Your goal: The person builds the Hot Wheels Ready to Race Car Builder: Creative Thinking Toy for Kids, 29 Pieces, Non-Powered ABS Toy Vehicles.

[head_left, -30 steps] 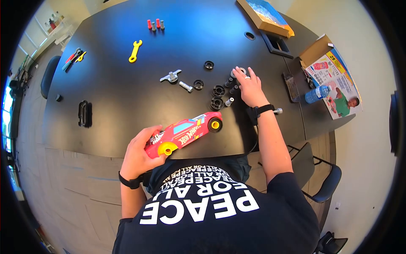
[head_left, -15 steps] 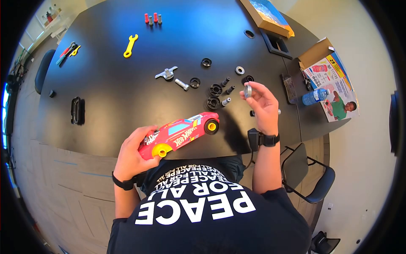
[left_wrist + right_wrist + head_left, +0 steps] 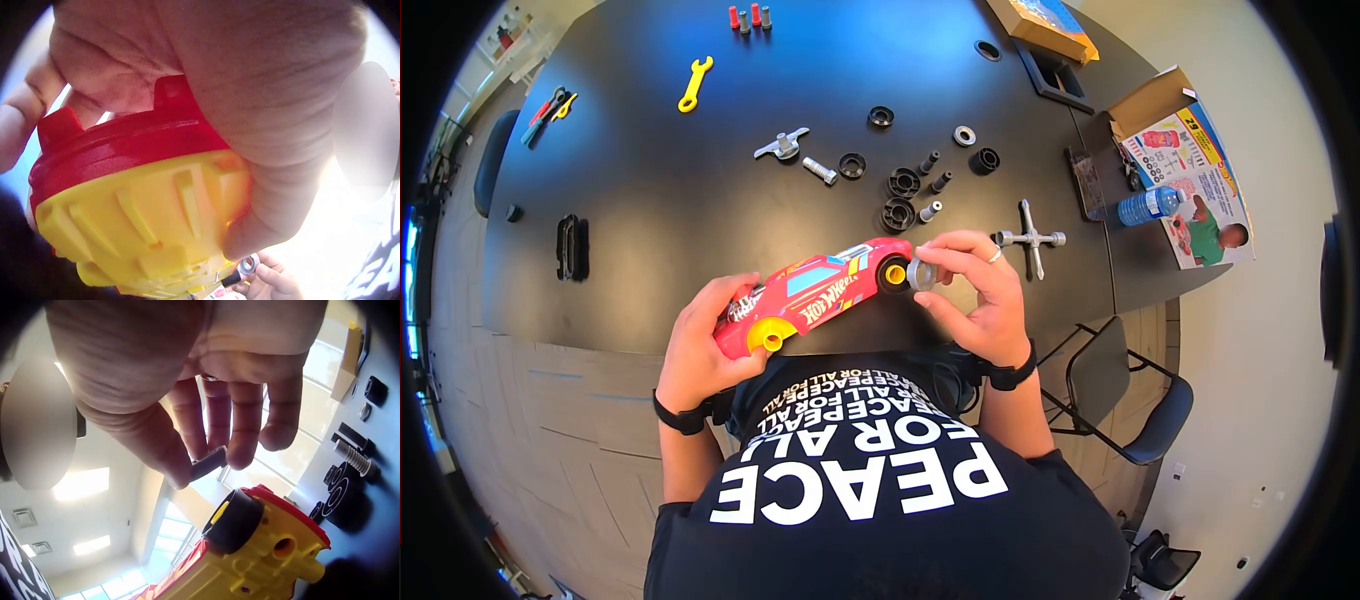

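Observation:
A red and yellow toy car (image 3: 825, 287) is tilted over the table's near edge, its left end gripped by my left hand (image 3: 692, 348). In the left wrist view, thumb and palm wrap around the car's ridged yellow underside (image 3: 144, 215). At the car's right end sits a black wheel (image 3: 236, 522) around a yellow hub (image 3: 896, 273). Beside that wheel, my right hand (image 3: 988, 308) pinches a small grey ring (image 3: 920, 276) between thumb and fingertips. The left-end yellow hub (image 3: 773, 342) carries no wheel.
Black wheels (image 3: 897, 214), pegs (image 3: 941, 182), another grey ring (image 3: 964, 136) and a grey bolt (image 3: 819, 171) lie beyond the car. A grey cross wrench (image 3: 1033, 239) lies right; a yellow wrench (image 3: 694, 85) lies farther left. A water bottle (image 3: 1148, 206) rests by an open box (image 3: 1212, 190).
My right hand has picked up the grey ring from among the parts and brought it left to the car's wheel. My left hand keeps its grip on the car.

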Motion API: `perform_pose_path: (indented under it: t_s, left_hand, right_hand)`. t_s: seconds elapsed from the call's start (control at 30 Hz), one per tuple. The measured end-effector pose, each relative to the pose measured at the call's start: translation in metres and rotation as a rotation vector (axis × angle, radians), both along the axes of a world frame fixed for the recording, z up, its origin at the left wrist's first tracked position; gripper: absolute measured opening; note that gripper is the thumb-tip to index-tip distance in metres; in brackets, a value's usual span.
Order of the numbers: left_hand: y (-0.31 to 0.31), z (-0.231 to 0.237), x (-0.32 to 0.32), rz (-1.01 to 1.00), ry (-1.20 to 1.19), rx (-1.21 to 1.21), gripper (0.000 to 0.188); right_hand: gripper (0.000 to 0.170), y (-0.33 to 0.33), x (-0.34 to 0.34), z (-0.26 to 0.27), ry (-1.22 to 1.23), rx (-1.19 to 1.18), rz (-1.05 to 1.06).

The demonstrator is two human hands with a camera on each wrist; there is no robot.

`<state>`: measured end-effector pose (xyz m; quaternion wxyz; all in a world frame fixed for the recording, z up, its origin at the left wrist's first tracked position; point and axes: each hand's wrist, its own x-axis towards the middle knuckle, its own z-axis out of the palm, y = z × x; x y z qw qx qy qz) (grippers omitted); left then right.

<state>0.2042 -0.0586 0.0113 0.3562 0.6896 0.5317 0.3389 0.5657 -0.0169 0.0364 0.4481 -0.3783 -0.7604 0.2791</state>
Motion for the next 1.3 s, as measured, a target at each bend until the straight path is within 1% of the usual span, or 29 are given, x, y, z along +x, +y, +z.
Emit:
perform_pose_path:
  t_s: [0.13, 0.2, 0.3, 0.53, 0.8, 0.93, 1.0, 1.2, 1.3]
  left_hand:
    - [-0.001, 0.002, 0.001, 0.002, 0.011, 0.005, 0.068]
    - [-0.001, 0.002, 0.001, 0.007, 0.014, 0.003, 0.069]
    - [-0.002, 0.002, 0.0, 0.014, 0.027, 0.011, 0.069]
    - [-0.001, 0.003, 0.0, -0.006, 0.04, 0.054, 0.069]
    - [0.0, 0.002, 0.0, -0.018, 0.046, 0.063, 0.069]
    - [0.0, 0.004, 0.0, -0.01, 0.025, 0.037, 0.069]
    - [0.0, 0.004, 0.0, -0.013, 0.026, 0.032, 0.069]
    - [0.0, 0.001, 0.0, -0.014, 0.026, 0.056, 0.069]
    - [0.0, 0.004, 0.001, -0.008, 0.022, 0.022, 0.069]
  right_hand:
    - [0.047, 0.0, -0.006, -0.003, -0.027, 0.014, -0.023]
    - [0.048, 0.0, -0.012, -0.004, -0.072, 0.063, -0.042]
    - [0.047, 0.004, -0.016, -0.01, -0.097, 0.093, -0.068]
    - [0.044, 0.004, -0.018, -0.007, -0.133, 0.098, -0.075]
    - [0.048, 0.004, -0.021, -0.012, -0.169, 0.102, -0.098]
    - [0.048, 0.0, -0.022, -0.004, -0.131, 0.014, -0.126]
    - [0.045, 0.002, -0.016, -0.014, -0.12, 0.116, -0.127]
    - [0.04, 0.005, -0.016, -0.02, -0.108, 0.086, -0.1]
    - [0.039, 0.006, -0.016, -0.023, -0.113, 0.113, -0.089]
